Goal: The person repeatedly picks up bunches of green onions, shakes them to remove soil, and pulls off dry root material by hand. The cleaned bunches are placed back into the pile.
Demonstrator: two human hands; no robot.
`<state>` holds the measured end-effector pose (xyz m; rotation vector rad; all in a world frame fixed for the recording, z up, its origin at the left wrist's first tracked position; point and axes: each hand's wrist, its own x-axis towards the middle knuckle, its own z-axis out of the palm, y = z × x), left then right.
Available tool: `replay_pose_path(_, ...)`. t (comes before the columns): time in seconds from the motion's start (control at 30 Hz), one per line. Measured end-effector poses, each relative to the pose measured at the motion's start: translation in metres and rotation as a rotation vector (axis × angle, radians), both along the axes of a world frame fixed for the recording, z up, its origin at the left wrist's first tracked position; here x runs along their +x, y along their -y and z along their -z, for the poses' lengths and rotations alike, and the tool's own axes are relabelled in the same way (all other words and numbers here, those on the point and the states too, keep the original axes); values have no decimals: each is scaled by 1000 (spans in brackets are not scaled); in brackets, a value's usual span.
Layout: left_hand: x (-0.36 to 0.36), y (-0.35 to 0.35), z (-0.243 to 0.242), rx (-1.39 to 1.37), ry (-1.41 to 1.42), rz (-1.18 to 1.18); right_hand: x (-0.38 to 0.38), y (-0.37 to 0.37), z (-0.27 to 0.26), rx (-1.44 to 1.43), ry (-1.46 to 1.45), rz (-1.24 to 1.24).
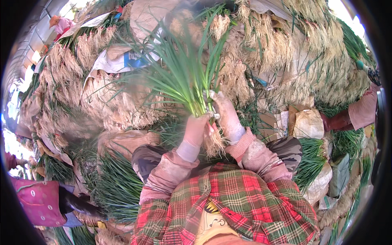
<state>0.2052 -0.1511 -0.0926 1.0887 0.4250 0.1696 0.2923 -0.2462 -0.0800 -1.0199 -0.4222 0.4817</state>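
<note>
A bunch of green onions (186, 79) stands in front of my chest, its long leaves fanned away from me and its pale roots hanging towards my lap. My left hand (197, 128), in a dirty thin glove, is closed around the lower stalks, just above the reddish-white bulbs. On the other side, my right hand (225, 111), gloved too, has its fingers against the stalks a little higher up. Its thumb and fingertips pinch the edge of the bunch. Part of each hand's grip is hidden by the stalks.
Heaped green onions (263, 46) with roots outward rise in front. More green onions (122, 183) lie at my left, others (309, 159) at my right beside a whitish sack (309, 124). Co-workers are at the far left (39, 199), upper left (61, 26) and right edge (361, 107).
</note>
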Motion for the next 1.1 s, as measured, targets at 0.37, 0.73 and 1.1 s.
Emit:
replay_pose_path(0.37, -12, 5, 7, 77, 41, 31, 7, -3, -1, 116, -149, 381)
replay_pose_path(0.73, 10, -29, 39, 51, 85, -78, -10, 31, -6, -845, 716, -94)
replay_pose_path(1.1, -8, -23, -2, 131, -85, 194, 32, 46, 0, -583, 408, 424)
